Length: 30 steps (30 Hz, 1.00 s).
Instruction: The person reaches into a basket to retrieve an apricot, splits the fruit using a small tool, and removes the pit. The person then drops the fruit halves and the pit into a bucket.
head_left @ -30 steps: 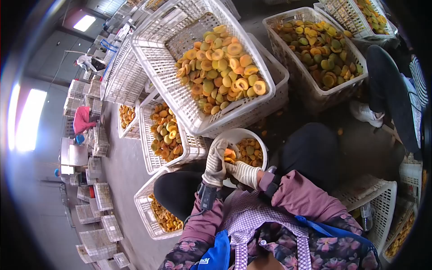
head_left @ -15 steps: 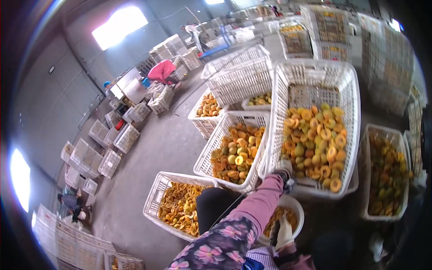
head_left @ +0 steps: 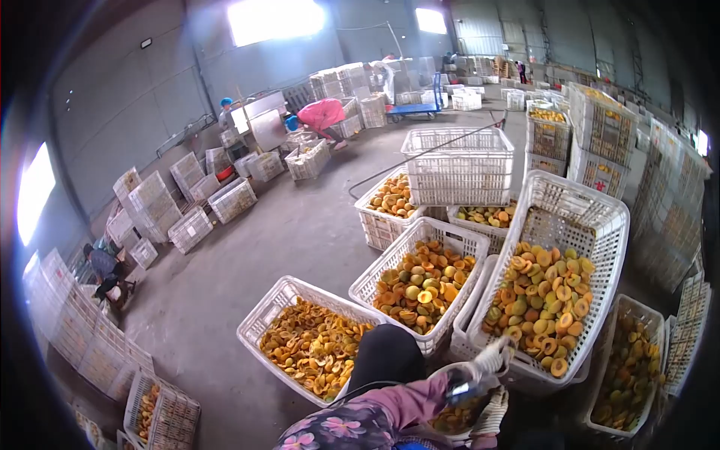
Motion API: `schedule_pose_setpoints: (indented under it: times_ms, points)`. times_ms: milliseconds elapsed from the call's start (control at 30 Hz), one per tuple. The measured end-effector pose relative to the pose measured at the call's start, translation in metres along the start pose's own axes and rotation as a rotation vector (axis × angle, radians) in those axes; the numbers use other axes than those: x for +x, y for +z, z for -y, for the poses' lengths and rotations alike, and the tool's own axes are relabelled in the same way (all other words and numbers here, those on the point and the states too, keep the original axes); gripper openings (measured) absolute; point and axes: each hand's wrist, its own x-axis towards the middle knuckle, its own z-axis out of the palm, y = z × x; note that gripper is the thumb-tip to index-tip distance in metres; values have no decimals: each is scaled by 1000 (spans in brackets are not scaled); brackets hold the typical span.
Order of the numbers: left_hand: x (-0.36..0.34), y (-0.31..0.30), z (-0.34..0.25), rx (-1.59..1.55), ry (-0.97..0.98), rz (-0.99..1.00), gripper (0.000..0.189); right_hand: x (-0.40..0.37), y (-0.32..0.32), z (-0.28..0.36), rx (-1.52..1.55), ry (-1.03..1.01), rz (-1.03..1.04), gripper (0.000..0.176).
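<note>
1. While the left hand (head_left: 491, 356), in a pale knit glove, lies at the low rim of the tilted crate (head_left: 574, 199), its fingers are too small and blurred to show whether they are spread or closed on anything.
2. Just below it, the right hand (head_left: 493, 409) is half hidden, with only a gloved edge and striped cuff showing. I cannot tell how its fingers sit.
3. Halved orange and green fruit (head_left: 544, 300) fills the lower half of that crate, heaped right up against the left hand. More halves lie in the white bucket (head_left: 439, 429) under both hands.
4. Risk, as I judge it: the crate is propped at a slant on the crates beneath, so a tug on its low rim could make it slide or tip. That would spill fruit over the bucket and onto the concrete floor (head_left: 247, 247).
5. A second risk is that the slick cut halves slip out of the bulky gloves and miss the bucket.
6. Beside it stand a flatter crate of mixed halves (head_left: 390, 264) and another crate of orange pieces (head_left: 271, 300).
7. For writing, only a red mark on a far crate (head_left: 598, 185) shows, and it cannot be read. No brand is legible.
</note>
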Motion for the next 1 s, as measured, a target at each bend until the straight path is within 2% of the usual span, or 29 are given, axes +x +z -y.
schedule_pose_setpoints:
  times_ms: [33, 100, 133, 167, 200, 233, 300, 367, 467, 533, 567, 633, 667, 700, 767, 800, 833, 900, 933, 1000]
  points:
    - [-10, -21, 8, -229, -200, 24, 22, -2, 4, 2, 36, 18, -12, 27]
    - [-72, -9, 44, 745, 932, -18, 18, 6, -9, -24, -56, 27, 92, 30]
    - [-88, -23, 42, 786, 781, 127, 19, 4, -5, -27, 152, 91, 230, 35]
    - [-97, -31, 38, 701, 532, 195, 19, 2, -3, -33, 361, 159, 364, 42]
    - [-104, -37, 36, 630, 383, 211, 19, 17, -6, -40, 599, -1, 1098, 48]
    - [-111, -40, 34, 588, 303, 209, 19, 20, -11, -47, 589, 3, 1111, 48]
    - [-122, -44, 30, 556, 246, 212, 19, 19, -16, -59, 325, 126, 579, 48]
    - [-129, -48, 23, 548, 206, 216, 19, 23, -23, -65, 210, 80, 523, 48]
    - [-136, -50, 18, 523, 181, 235, 19, 20, -23, -61, 240, 187, 449, 47]
    - [-140, -51, 13, 507, 165, 245, 19, 19, -17, -56, -123, 36, 370, 47]
    - [-142, -52, 11, 505, 156, 250, 20, 27, -24, -62, -128, 36, 369, 47]
    - [-145, -52, 7, 496, 149, 262, 20, 47, -46, -78, -103, 90, 508, 45]
    - [-145, -52, 5, 494, 143, 267, 20, 46, -50, -78, -240, 44, 437, 44]
    - [-146, -51, 3, 490, 142, 275, 20, 46, -53, -79, -244, 44, 438, 44]
    - [-147, -52, -1, 481, 131, 281, 20, 24, -33, -60, 17, 271, 214, 43]
    - [-148, -53, -2, 484, 128, 284, 20, 21, -38, -70, -169, 10, 223, 44]
    - [-148, -53, -4, 482, 121, 288, 20, 21, -32, -69, -169, 8, 224, 44]
    - [-150, -54, -9, 483, 121, 298, 20, 22, -21, -63, 59, 11, 252, 45]
    - [-151, -55, -11, 486, 120, 299, 20, 11, 2, -52, 154, 38, 202, 45]
    - [-155, -56, -15, 485, 117, 302, 21, 6, 5, -48, 127, 56, 209, 45]
